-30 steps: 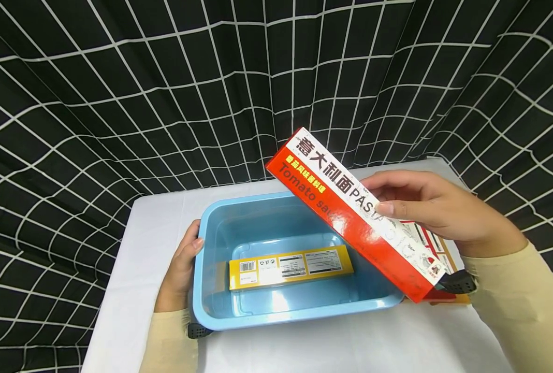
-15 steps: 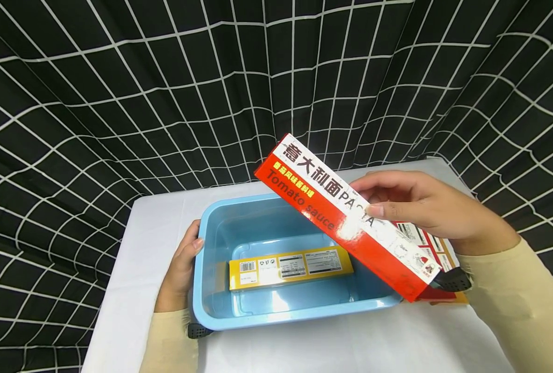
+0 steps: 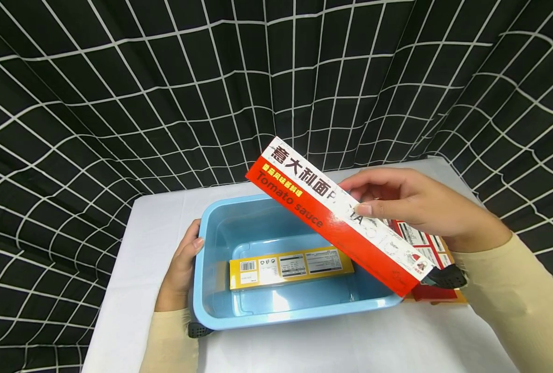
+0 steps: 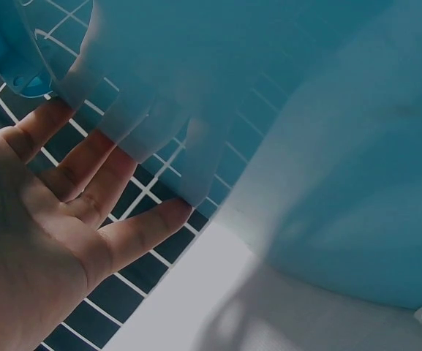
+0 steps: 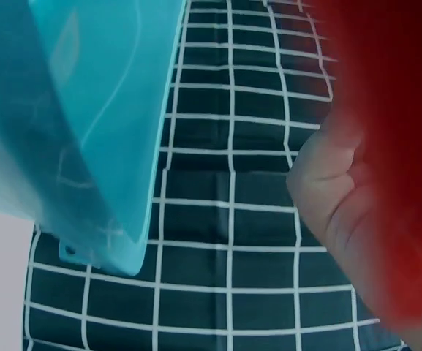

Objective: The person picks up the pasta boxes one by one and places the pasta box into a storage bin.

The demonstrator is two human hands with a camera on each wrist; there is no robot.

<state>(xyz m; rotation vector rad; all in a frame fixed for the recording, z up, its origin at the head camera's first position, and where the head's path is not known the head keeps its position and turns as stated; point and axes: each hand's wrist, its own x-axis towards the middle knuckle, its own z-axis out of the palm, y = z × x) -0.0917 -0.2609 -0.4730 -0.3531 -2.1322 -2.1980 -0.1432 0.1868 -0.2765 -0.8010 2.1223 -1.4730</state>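
- The left hand (image 3: pixel 181 267) is at the nine o'clock side of the blue tub (image 3: pixel 300 316), thumb over the rim and fingers against the outer wall, holding it.
- The right hand (image 3: pixel 411 203), at about two o'clock, is partly closed: it pinches the red pasta box (image 3: pixel 339 223) by an edge, near the middle of its length.
- That box runs slantwise above the tub, one end towards ten o'clock, the other towards four; whether the four o'clock end touches the rim is hard to tell from above.
- Inside the tub, a yellow box (image 3: pixel 291 267) lies on the floor, long side running from nine to three.
- More red-and-yellow packaging (image 3: pixel 438 248) lies outside the tub at three o'clock, partly hidden.
- The step in hand looks like bringing the red box over the tub; the next move probably calls for swinging it in line with the tub's length, then lowering it beside the yellow one.
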